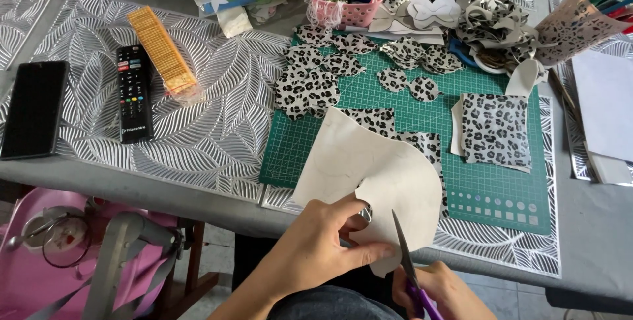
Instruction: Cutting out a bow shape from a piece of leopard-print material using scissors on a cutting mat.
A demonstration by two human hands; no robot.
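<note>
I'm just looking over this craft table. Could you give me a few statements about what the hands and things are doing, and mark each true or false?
1. The right hand holds scissors with purple handles. True.
2. The left hand grips a sheet with its pale side facing up. True.
3. The remote control lies on the green cutting mat. False: it lies on the silver leaf-pattern placemat, left of the cutting mat.
4. The phone is to the right of the remote control. False: it lies to its left, near the table edge.
5. Leopard-print cut pieces lie at the top left of the cutting mat. True.
</note>
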